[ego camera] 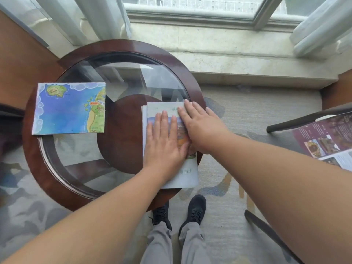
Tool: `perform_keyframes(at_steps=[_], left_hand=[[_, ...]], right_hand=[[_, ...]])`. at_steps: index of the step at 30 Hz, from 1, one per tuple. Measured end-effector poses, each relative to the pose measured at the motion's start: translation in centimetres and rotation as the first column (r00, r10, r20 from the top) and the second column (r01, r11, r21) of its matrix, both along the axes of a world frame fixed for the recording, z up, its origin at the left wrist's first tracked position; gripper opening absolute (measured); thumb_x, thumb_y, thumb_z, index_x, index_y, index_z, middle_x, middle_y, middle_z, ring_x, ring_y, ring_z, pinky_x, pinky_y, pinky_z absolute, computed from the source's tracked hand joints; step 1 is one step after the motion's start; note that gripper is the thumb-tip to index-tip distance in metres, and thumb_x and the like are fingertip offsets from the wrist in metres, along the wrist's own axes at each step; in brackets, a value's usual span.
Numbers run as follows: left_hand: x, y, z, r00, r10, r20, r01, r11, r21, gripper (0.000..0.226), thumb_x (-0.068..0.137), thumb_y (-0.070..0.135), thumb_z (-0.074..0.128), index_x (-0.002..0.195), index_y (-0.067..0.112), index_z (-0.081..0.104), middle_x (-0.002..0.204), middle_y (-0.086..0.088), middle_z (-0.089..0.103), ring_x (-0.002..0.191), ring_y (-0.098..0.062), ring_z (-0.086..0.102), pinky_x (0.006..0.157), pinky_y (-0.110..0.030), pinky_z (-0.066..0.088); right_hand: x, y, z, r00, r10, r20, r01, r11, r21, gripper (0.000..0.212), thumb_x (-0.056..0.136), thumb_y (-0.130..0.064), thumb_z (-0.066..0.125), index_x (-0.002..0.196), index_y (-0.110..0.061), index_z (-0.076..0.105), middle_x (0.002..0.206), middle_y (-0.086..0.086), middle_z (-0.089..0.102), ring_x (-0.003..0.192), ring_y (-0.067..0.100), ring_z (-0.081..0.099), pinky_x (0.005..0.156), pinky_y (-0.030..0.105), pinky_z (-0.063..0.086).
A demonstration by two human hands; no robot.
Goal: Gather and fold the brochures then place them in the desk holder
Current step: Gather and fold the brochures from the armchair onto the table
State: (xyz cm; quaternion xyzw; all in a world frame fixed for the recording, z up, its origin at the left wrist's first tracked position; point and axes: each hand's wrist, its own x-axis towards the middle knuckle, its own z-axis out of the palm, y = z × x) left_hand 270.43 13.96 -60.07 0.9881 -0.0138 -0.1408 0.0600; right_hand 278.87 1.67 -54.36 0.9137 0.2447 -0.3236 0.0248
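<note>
As the brochure [187, 174] is pressed under the flat left hand [163, 143] and right hand [198, 126], its light, limp corner near the left hand is probably best pinched.

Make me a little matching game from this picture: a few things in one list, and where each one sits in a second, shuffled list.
Things:
1. blue map brochure
2. pale brochure
3. purple brochure
4. black shoes

Places:
A. on the carpet, by the near edge of the table
B. pressed flat under the left hand and right hand
C. off the table, at the far right
D. alone on the table's left side

Pairs: 1-D, 2-B, 3-C, 4-A.
</note>
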Motion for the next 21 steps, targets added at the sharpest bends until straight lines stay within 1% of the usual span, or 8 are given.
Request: perform_keyframes(at_steps=[4, 8, 9, 11, 13, 16, 18, 21], left_hand=[[-4.7, -0.5, -0.5, 0.996, -0.091, 0.002, 0.091, 0.995, 0.039, 0.085, 0.09, 0.062, 0.021, 0.151, 0.005, 0.01, 0.159, -0.024, 0.005, 0.149, -0.036, 0.005, 0.119, -0.055, 0.007], [-4.3, -0.5, 0.9, 0.993, -0.067, -0.1, 0.08, 0.989, 0.127, 0.088, 0.089, 0.066, 0.014, 0.153, 0.008, -0.001, 0.161, -0.02, 0.0, 0.149, -0.033, -0.005, 0.119, -0.052, -0.002], [-3.9, -0.5, 1.6, 0.991, -0.058, -0.122, 0.072, 0.99, 0.118, 0.087, 0.089, 0.066, 0.017, 0.155, 0.01, 0.003, 0.162, -0.018, 0.001, 0.149, -0.031, -0.005, 0.119, -0.051, -0.002], [-2.9, -0.4, 3.5, 0.992, -0.039, -0.119, 0.045, 0.998, 0.045, 0.078, 0.089, 0.061, 0.036, 0.152, 0.016, 0.024, 0.16, -0.014, 0.018, 0.148, -0.031, 0.009, 0.118, -0.052, 0.006], [-1.3, -1.3, 5.7, 0.995, -0.071, -0.066, 0.068, 0.997, -0.046, 0.065, 0.087, 0.048, 0.051, 0.142, 0.016, 0.04, 0.15, -0.013, 0.035, 0.141, -0.032, 0.025, 0.116, -0.054, 0.015], [1.1, -5.7, 8.2, 0.979, -0.204, -0.005, 0.202, 0.97, -0.134, 0.057, 0.09, 0.038, 0.051, 0.14, 0.013, 0.044, 0.142, -0.012, 0.044, 0.136, -0.032, 0.031, 0.114, -0.05, 0.018], [1.9, -10.3, 9.4, 0.949, -0.316, 0.018, 0.315, 0.936, -0.157, 0.056, 0.091, 0.037, 0.052, 0.142, 0.014, 0.043, 0.14, -0.01, 0.047, 0.135, -0.03, 0.035, 0.112, -0.047, 0.022], [1.3, -17.6, 10.7, 0.9, -0.435, 0.03, 0.432, 0.88, -0.197, 0.057, 0.091, 0.04, 0.051, 0.143, 0.017, 0.041, 0.139, -0.008, 0.049, 0.131, -0.029, 0.04, 0.109, -0.046, 0.028]], right_hand=[[0.0, 0.2, -0.1, 1.0, 0.004, 0.006, -0.004, 1.0, -0.001, 0.104, 0.088, -0.022, 0.067, 0.155, -0.02, -0.012, 0.162, 0.002, -0.02, 0.15, 0.019, -0.011, 0.122, 0.043, 0.003], [-0.7, 0.0, 0.5, 0.996, -0.087, 0.021, 0.086, 0.995, 0.06, 0.089, 0.093, -0.027, 0.059, 0.156, -0.022, -0.004, 0.164, 0.002, -0.014, 0.151, 0.021, -0.007, 0.121, 0.044, 0.003], [-1.4, -0.3, 0.8, 0.989, -0.14, 0.04, 0.135, 0.984, 0.113, 0.084, 0.094, -0.027, 0.057, 0.156, -0.021, 0.0, 0.164, 0.002, -0.01, 0.151, 0.021, -0.004, 0.121, 0.043, 0.005], [-3.3, -1.7, 1.5, 0.953, -0.297, 0.062, 0.273, 0.928, 0.252, 0.078, 0.094, -0.031, 0.057, 0.156, -0.018, 0.009, 0.165, 0.005, 0.001, 0.15, 0.022, 0.003, 0.12, 0.041, 0.012], [-5.5, -4.5, 2.7, 0.85, -0.526, 0.008, 0.49, 0.797, 0.353, 0.069, 0.094, -0.032, 0.055, 0.152, -0.017, 0.021, 0.162, 0.007, 0.015, 0.148, 0.024, 0.014, 0.117, 0.042, 0.022], [-8.2, -10.6, 4.7, 0.614, -0.788, -0.032, 0.739, 0.56, 0.374, 0.051, 0.094, -0.03, 0.051, 0.141, -0.016, 0.038, 0.147, 0.006, 0.037, 0.135, 0.026, 0.035, 0.105, 0.042, 0.037], [-10.1, -15.6, 6.0, 0.466, -0.885, -0.019, 0.833, 0.431, 0.345, 0.046, 0.094, -0.03, 0.05, 0.138, -0.016, 0.043, 0.142, 0.006, 0.043, 0.129, 0.027, 0.042, 0.099, 0.041, 0.039], [-13.7, -23.2, 7.6, 0.284, -0.959, 0.008, 0.915, 0.274, 0.295, 0.05, 0.094, -0.031, 0.049, 0.142, -0.017, 0.041, 0.145, 0.006, 0.041, 0.13, 0.027, 0.042, 0.1, 0.04, 0.039]])
